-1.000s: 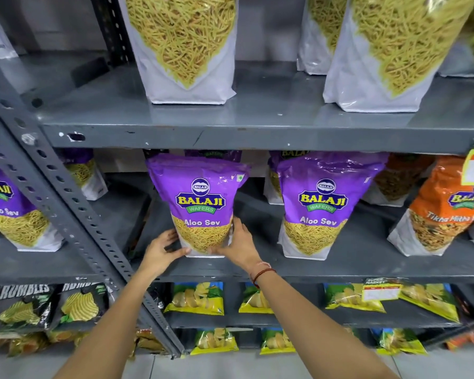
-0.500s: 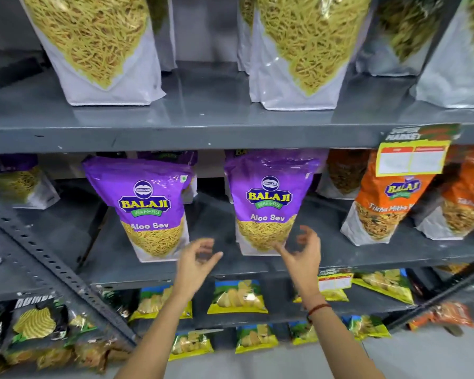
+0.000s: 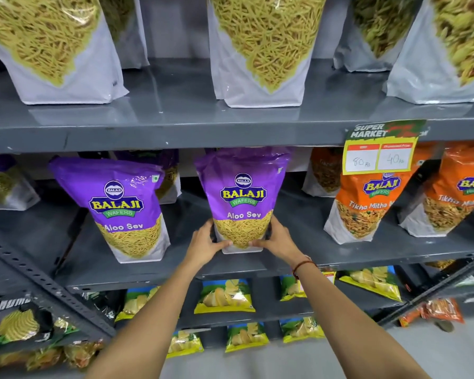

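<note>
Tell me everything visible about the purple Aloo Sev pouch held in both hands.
The glossy purple plastic Aloo Sev pouch stands upright on the grey metal middle shelf, near its front edge. It bears a yellow-and-blue Balaji Wafers logo, yellow sev showing below and a white base; its top is crinkled. The left hand and right hand grip its lower sides, thumbs on the front.

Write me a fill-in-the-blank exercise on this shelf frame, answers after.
The left hand and right hand hold a purple pouch labelled Aloo ____.
The Tikha Mitha pouches beside it are coloured ____.
The price tag reads 80 and ____.
The wristband is on the ____ wrist.
Missing: Sev; orange; 40; right.
</note>
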A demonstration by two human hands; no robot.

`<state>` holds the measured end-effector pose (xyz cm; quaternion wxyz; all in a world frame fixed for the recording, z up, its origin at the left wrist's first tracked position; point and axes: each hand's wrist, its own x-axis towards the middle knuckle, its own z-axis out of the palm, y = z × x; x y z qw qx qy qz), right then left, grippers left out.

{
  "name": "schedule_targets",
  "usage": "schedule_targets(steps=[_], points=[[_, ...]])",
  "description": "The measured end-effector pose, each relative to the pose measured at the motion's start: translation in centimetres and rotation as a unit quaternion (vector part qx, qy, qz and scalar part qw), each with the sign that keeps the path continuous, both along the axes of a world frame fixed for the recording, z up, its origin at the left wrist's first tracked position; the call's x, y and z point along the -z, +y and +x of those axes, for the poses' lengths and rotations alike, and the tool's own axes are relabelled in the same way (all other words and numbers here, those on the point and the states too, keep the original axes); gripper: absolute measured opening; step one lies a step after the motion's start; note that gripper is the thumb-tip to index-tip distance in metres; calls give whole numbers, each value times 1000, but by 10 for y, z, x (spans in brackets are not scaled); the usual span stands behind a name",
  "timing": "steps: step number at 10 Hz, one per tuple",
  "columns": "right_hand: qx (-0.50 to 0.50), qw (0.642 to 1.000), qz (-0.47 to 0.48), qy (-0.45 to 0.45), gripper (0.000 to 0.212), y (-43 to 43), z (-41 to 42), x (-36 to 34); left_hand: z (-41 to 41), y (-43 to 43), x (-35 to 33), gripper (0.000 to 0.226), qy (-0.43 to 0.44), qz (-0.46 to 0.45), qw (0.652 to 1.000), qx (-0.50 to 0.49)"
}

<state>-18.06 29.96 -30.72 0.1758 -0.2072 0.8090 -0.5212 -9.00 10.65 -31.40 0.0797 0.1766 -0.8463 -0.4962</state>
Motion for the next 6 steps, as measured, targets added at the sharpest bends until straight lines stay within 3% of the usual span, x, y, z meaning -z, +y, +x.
schedule_targets(steps=[4, 5, 6], points=[[23, 998, 60, -5, 77, 2, 10, -5, 9, 14, -12, 71, -28, -32, 999, -16], [70, 994, 77, 32, 80, 3, 23, -9, 18, 17, -20, 76, -37, -37, 998, -25], [136, 979, 82, 128, 70, 6, 39, -16, 29, 19, -28, 78, -16, -61, 997, -46]])
